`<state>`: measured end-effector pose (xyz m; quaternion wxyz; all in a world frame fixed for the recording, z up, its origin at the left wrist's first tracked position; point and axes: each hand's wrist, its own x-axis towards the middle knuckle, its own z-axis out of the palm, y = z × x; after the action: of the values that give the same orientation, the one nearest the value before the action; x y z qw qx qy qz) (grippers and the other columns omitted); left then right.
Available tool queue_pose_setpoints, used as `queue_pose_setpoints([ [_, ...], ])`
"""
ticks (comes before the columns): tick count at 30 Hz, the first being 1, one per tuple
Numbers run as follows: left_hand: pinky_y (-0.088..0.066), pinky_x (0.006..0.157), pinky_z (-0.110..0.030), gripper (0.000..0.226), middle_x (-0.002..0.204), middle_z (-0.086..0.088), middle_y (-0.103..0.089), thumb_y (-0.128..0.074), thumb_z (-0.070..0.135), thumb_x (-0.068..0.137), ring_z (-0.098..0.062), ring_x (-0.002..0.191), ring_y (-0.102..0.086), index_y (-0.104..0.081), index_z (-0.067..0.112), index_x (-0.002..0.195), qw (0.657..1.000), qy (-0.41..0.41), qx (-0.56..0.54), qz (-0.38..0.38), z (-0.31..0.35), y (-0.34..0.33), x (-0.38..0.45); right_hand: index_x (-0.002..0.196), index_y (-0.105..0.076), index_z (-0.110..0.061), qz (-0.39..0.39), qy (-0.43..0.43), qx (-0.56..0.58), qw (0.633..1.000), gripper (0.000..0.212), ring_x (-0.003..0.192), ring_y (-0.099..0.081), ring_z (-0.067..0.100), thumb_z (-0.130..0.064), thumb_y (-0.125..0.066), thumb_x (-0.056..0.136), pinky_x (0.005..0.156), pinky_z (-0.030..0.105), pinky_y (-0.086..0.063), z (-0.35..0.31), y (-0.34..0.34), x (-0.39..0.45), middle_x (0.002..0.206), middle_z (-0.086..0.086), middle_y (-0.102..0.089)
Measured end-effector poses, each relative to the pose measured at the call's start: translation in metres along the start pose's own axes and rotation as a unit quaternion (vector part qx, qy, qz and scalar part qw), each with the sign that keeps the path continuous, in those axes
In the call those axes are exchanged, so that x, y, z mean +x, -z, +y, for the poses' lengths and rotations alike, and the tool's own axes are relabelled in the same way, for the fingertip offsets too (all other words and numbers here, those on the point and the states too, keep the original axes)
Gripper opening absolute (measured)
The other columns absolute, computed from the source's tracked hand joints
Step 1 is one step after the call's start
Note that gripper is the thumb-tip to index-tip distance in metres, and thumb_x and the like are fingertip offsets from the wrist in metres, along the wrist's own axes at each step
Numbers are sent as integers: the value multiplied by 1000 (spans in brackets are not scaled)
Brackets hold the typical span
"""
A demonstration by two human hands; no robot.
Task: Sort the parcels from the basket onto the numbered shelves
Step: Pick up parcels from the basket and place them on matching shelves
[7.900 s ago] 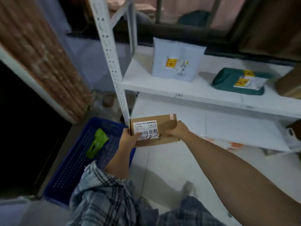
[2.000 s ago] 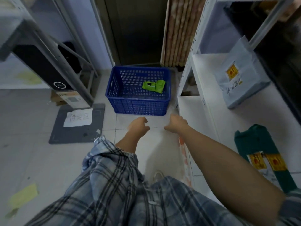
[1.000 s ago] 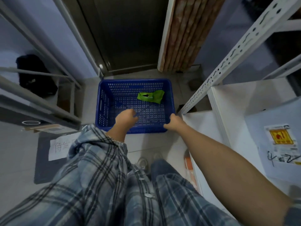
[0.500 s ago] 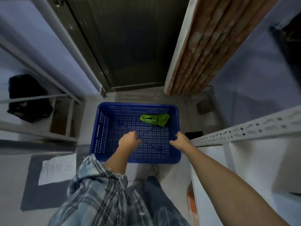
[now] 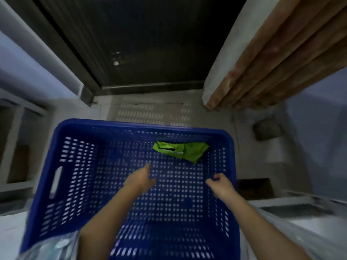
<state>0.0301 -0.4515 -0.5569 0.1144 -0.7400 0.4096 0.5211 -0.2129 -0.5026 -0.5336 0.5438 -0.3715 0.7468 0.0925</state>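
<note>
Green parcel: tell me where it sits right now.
In the head view, the green parcel lies inside the blue basket, at its far right corner, beyond both empty hands.

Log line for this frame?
left hand: empty, reaching into basket | right hand: empty, near right wall | green parcel: basket far side, untouched

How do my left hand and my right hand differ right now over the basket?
The left hand reaches out over the middle of the blue basket, fingers extended toward the green parcel; the right hand sits by the basket's right wall, fingers curled. The left hand is nearer the parcel than the right hand. Both are empty and touch nothing.
</note>
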Motion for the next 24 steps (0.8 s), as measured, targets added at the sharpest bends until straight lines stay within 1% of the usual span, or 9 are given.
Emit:
queue_pose_setpoints([
  [2, -42, 58, -28, 63, 144, -11, -42, -48, 31, 97, -25, 87, -60, -17, 16, 150, 996, 24, -91, -6, -4, -9, 48, 140, -35, -4, 5, -13, 63, 998, 52, 102, -57, 25, -25, -52, 95, 90, 36, -50, -1, -14, 46, 103, 8, -56],
  [4, -45, 63, -32, 63, 137, -15, -47, -49, 28, 97, -25, 89, -59, -17, 10, 149, 978, 40, -203, -10, -4, -18, 90, 138, -38, -3, 1, -44, 169, 985, 45, 107, -57, 28, -24, -47, 98, 89, 35, -50, -8, -26, 85, 105, 10, -57],
  [6, -42, 59, -35, 61, 96, -15, -59, -51, 24, 97, -24, 72, -55, -20, 7, 147, 953, 35, -302, -8, -5, -29, 126, 139, -38, -7, -6, -47, 271, 961, 44, 104, -58, 28, -26, -44, 100, 84, 35, -51, -17, -36, 118, 116, 15, -56],
  [7, -37, 53, -33, 52, 77, -11, -53, -50, 21, 97, -20, 59, -48, -27, 10, 143, 942, 25, -333, -17, -3, -34, 139, 140, -36, -10, -2, -32, 286, 958, 44, 99, -60, 27, -27, -44, 100, 81, 36, -52, -21, -40, 134, 114, 14, -56],
  [9, -31, 46, -28, 14, 64, -8, -39, -48, 18, 98, -16, 47, -38, -44, 16, 111, 922, 31, -384, -34, 4, -41, 163, 139, -35, -18, 17, 5, 260, 966, 43, 93, -62, 23, -29, -45, 99, 76, 34, -54, -25, -47, 164, 113, 9, -58],
  [11, -40, 48, -29, 14, 68, -10, -42, -50, 24, 97, -17, 50, -45, -45, 12, 90, 901, 58, -430, -24, 15, -43, 180, 126, -46, -21, 31, 23, 245, 969, 27, 93, -62, 22, -27, -43, 100, 74, 32, -54, -30, -51, 188, 117, 6, -60],
  [14, -55, 73, -39, 42, 96, -15, -59, -53, 43, 92, -30, 88, -62, -50, 7, 113, 865, 109, -489, -5, 28, -45, 208, 116, -56, -17, 35, 5, 287, 957, 26, 86, -62, 20, -29, -38, 101, 68, 31, -53, -34, -52, 211, 112, 8, -63],
  [17, -49, 85, -43, 59, 134, -17, -49, -50, 50, 92, -35, 118, -53, -41, 10, 135, 833, 136, -537, 9, 38, -47, 227, 123, -53, -12, 4, -38, 331, 943, 32, 92, -60, 24, -31, -37, 102, 74, 37, -52, -38, -57, 222, 111, 12, -59],
  [24, -47, 74, -40, 40, 133, -12, -49, -46, 34, 98, -32, 116, -52, -43, 14, 133, 774, 120, -621, 28, 37, -53, 245, 126, -51, -13, 36, -38, 348, 936, 37, 81, -56, 23, -35, -36, 101, 64, 37, -49, -49, -65, 234, 117, 9, -59],
])
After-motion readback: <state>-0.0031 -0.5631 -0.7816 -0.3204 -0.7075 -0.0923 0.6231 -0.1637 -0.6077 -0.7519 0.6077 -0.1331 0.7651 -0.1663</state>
